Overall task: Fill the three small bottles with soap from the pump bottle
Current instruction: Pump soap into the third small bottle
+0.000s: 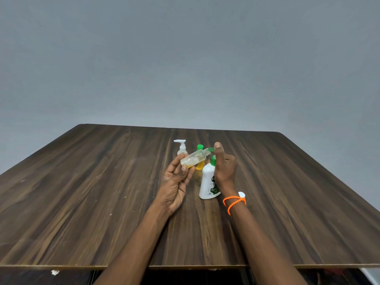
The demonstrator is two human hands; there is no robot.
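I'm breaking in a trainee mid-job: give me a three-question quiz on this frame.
1. True or false: the left hand holds the clear small plastic bottle tilted, its open neck toward the green spout.
2. Which hand grips the white pump bottle with the green pump head? A) left B) right
3. Fill in: the small bottle with the white pump top stands on the wooden ____.

Key: 1 true; 2 B; 3 table.
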